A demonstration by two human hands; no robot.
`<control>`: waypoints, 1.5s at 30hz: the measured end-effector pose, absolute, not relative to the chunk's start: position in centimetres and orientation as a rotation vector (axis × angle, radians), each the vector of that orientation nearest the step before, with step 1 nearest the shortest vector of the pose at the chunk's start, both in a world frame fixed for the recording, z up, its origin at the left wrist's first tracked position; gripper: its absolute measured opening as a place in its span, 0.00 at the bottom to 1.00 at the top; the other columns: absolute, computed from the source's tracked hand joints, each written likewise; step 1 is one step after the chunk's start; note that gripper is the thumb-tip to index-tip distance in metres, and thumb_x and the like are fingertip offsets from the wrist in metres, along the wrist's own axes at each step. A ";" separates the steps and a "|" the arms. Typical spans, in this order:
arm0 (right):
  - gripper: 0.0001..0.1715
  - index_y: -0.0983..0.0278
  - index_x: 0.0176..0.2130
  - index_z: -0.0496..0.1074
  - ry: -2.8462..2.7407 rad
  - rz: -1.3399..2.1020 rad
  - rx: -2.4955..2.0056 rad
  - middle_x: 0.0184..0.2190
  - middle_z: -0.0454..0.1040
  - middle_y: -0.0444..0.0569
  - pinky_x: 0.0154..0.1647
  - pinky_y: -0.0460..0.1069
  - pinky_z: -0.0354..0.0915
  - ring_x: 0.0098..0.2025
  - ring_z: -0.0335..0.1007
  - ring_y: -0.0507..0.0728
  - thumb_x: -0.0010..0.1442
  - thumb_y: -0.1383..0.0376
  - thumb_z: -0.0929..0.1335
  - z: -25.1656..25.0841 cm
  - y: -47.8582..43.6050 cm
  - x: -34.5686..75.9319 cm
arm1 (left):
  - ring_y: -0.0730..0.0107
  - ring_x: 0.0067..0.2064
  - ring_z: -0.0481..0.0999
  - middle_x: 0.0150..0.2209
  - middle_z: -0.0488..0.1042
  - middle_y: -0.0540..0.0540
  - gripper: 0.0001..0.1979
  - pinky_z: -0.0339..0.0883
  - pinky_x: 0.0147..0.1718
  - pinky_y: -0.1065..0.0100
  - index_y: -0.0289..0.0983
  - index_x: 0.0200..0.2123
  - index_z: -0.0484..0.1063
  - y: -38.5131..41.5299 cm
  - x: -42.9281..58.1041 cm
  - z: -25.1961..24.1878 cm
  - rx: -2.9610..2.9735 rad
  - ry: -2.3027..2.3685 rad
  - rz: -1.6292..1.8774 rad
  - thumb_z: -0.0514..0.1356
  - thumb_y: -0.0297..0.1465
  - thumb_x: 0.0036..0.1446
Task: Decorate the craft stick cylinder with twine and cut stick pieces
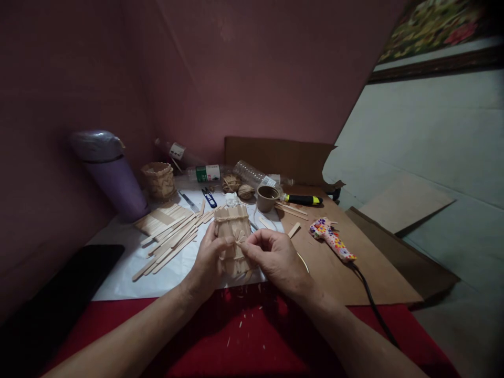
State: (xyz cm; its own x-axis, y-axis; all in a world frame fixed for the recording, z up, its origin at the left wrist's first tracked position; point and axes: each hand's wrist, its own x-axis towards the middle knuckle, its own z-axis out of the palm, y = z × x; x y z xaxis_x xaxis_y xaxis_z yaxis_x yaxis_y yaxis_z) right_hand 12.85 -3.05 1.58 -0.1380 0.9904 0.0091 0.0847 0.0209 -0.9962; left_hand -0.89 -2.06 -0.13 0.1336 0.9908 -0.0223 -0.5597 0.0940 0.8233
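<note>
A small container made of wooden craft sticks, bound with twine near its rim and lower down, is held up at the table's near edge. My left hand is closed around its left side, the thumb lying across the front. A pale bow-like ornament sits on the front face. My right hand pinches this ornament's right side between thumb and fingers. Loose craft sticks lie in a pile to the left of the hands.
Behind stand a second stick container, a purple tumbler and a small cup. Twine balls and plastic bottles lie at the back. A flower-patterned glue gun with a black cord rests on cardboard at right.
</note>
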 end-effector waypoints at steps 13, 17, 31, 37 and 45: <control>0.16 0.66 0.24 0.69 -1.293 1.316 -1.214 0.20 0.68 0.41 0.23 0.45 0.54 0.22 0.58 0.48 0.49 0.57 0.74 1.1 -3.1 12.8 | 0.63 0.34 0.77 0.37 0.77 0.44 0.29 0.72 0.32 0.65 0.37 0.49 0.66 -1.5 -0.9 -1.2 0.854 0.718 1.351 0.68 0.29 0.41; 0.15 0.66 0.24 0.69 -1.314 1.280 -1.222 0.19 0.67 0.40 0.23 0.44 0.53 0.22 0.57 0.47 0.50 0.58 0.73 1.3 -3.1 12.7 | 0.64 0.33 0.76 0.35 0.77 0.45 0.28 0.71 0.31 0.65 0.37 0.46 0.67 -1.3 -0.8 -1.6 0.872 0.735 1.386 0.70 0.30 0.40; 0.10 0.65 0.30 0.71 -1.523 0.957 -1.247 0.22 0.67 0.42 0.24 0.46 0.58 0.24 0.60 0.50 0.57 0.59 0.68 1.3 -3.9 12.3 | 0.68 0.33 0.74 0.33 0.73 0.50 0.22 0.69 0.33 0.67 0.38 0.41 0.67 -1.6 -0.7 -0.5 0.716 0.786 1.370 0.67 0.29 0.40; 0.11 0.65 0.29 0.71 -1.582 0.902 -1.292 0.21 0.67 0.42 0.24 0.46 0.57 0.23 0.59 0.49 0.58 0.60 0.67 1.5 -3.9 12.3 | 0.64 0.35 0.76 0.36 0.76 0.46 0.26 0.71 0.35 0.64 0.37 0.46 0.67 -1.6 -0.7 -0.9 0.798 0.764 1.369 0.67 0.29 0.41; 0.08 0.65 0.28 0.70 -1.534 1.162 -1.213 0.20 0.65 0.40 0.23 0.44 0.55 0.22 0.58 0.48 0.56 0.63 0.68 2.0 -3.3 13.2 | 0.66 0.35 0.75 0.36 0.75 0.48 0.23 0.71 0.36 0.65 0.38 0.44 0.67 -2.1 -0.5 0.3 0.723 0.762 1.328 0.66 0.29 0.42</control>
